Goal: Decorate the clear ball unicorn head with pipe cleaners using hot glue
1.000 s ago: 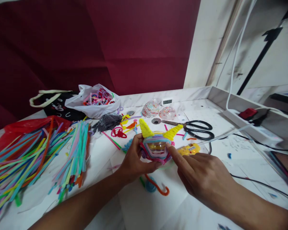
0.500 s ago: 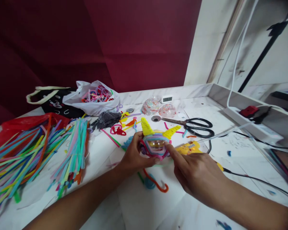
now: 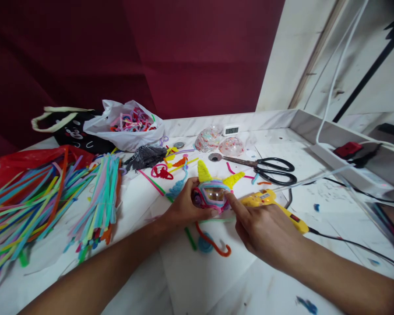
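Note:
My left hand is closed around a small pipe-cleaner figure, its thumb along the bottom edge. Two yellow horns rise from the figure, and pink, blue and purple strips frame a clear window in its front. My right hand stretches its index finger to the figure's right edge and seems to touch it; the other fingers are curled with no object visible in them. Just behind that hand lies a yellow glue gun. In front of the figure are an orange pipe cleaner and a blue coil.
Many loose pipe cleaners cover the left side. Behind them stand a white bag and a black bag. Scissors, clear domes and a small digital clock lie farther back. A power strip sits at right.
The view has shifted slightly. The left hand still holds the figure and the right index finger stays at its right edge; more of the glue gun shows beyond the right hand.

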`<state>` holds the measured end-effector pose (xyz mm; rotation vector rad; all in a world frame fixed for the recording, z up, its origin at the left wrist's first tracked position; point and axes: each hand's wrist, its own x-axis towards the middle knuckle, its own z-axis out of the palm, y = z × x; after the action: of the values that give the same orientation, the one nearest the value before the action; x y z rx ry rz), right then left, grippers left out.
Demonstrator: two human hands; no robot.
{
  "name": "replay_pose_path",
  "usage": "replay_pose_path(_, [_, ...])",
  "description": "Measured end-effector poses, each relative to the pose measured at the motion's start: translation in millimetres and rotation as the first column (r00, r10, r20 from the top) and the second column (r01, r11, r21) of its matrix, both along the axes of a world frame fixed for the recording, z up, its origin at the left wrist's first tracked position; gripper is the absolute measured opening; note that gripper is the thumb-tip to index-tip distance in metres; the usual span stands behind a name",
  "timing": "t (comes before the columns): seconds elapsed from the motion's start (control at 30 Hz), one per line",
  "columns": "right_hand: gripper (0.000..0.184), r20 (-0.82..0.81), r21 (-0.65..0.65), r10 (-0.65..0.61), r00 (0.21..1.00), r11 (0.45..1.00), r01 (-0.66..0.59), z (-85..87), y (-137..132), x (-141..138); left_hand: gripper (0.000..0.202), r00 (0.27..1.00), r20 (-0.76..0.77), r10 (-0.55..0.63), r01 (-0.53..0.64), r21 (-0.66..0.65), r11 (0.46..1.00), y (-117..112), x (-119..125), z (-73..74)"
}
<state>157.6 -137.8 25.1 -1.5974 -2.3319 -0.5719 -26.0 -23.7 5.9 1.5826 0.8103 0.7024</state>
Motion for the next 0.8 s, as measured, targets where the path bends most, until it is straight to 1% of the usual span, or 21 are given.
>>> replay_pose_path(0.07, [0.056, 0.008, 0.002, 0.003, 1.000, 1.000, -0.003, -0.6, -0.1, -0.4, 0.080, 1.000, 0.014, -0.001, 0.001, -0.003, 1.000, -0.3, -1.1, -0.8])
replay_pose_path(0.13, [0.058, 0.026, 0.007, 0.006, 1.000, 1.000, -0.006, -1.2, 0.5, -1.1, 0.072, 0.999, 0.016, 0.046, -0.047, 0.031, 0.998, -2.7, -2.3, -0.8])
replay_pose_path(0.17, [0.059, 0.035, 0.011, 0.004, 0.999, 1.000, -0.004, -1.5, 0.8, -1.5, 0.067, 0.995, -0.003, 0.101, -0.100, 0.089, 0.991, -4.6, -3.1, -0.1])
replay_pose_path(0.2, [0.060, 0.043, 0.014, 0.002, 0.999, 1.000, -0.003, -1.7, 1.0, -1.8, 0.063, 0.985, -0.017, 0.170, -0.164, 0.183, 0.969, -6.9, -4.1, 1.1])
replay_pose_path(0.23, [0.060, 0.049, 0.016, 0.001, 0.999, 1.000, -0.002, -1.9, 1.1, -2.0, 0.061, 0.969, -0.034, 0.246, -0.222, 0.325, 0.919, -9.2, -5.2, 2.9])
replay_pose_path(0.27, [0.060, 0.050, 0.018, 0.002, 0.999, 1.000, -0.002, -1.9, 1.1, -2.2, 0.062, 0.945, -0.043, 0.323, -0.261, 0.497, 0.828, -11.3, -6.2, 5.1])
replay_pose_path(0.3, [0.060, 0.047, 0.020, 0.002, 0.999, 1.000, -0.003, -1.9, 1.0, -2.3, 0.064, 0.932, -0.005, 0.363, -0.265, 0.672, 0.692, -13.0, -7.2, 7.6])
replay_pose_path(0.33, [0.060, 0.042, 0.019, 0.003, 0.999, 1.000, -0.004, -1.8, 0.9, -2.4, 0.063, 0.938, 0.005, 0.347, -0.215, 0.794, 0.569, -14.2, -7.9, 9.9])
replay_pose_path(0.37, [0.060, 0.037, 0.014, 0.003, 0.999, 1.000, -0.003, -1.6, 0.7, -2.5, 0.058, 0.948, -0.022, 0.318, -0.138, 0.871, 0.472, -14.7, -8.3, 11.8])
replay_pose_path(0.43, [0.062, 0.024, -0.001, 0.001, 1.000, 1.000, -0.001, -1.0, 0.5, -2.9, 0.045, 0.970, -0.091, 0.224, 0.016, 0.948, 0.317, -14.2, -8.0, 13.7])
replay_pose_path(0.5, [0.061, 0.019, -0.018, -0.003, 1.000, 1.000, 0.004, -0.3, 0.3, -3.2, 0.037, 0.979, -0.158, 0.130, 0.125, 0.964, 0.236, -12.3, -6.7, 13.0])
replay_pose_path(0.53, [0.059, 0.016, -0.022, -0.003, 1.000, 1.000, 0.004, 0.1, 0.2, -3.3, 0.036, 0.980, -0.179, 0.090, 0.157, 0.964, 0.213, -11.3, -5.9, 11.9])
replay_pose_path(0.6, [0.057, 0.012, -0.029, -0.004, 1.000, 1.000, 0.004, 0.4, -0.1, -3.4, 0.037, 0.979, -0.201, 0.042, 0.189, 0.961, 0.201, -9.6, -4.3, 10.0])
replay_pose_path(0.7, [0.056, 0.009, -0.035, -0.005, 1.000, 0.999, 0.006, 0.4, -0.6, -3.3, 0.037, 0.981, -0.195, 0.009, 0.190, 0.962, 0.195, -8.7, -2.7, 9.7])
replay_pose_path(0.8, [0.058, 0.002, -0.056, -0.011, 1.000, 0.998, 0.011, 0.9, -1.0, -2.6, 0.033, 0.982, -0.188, 0.000, 0.185, 0.966, 0.179, -8.9, -1.6, 12.4])
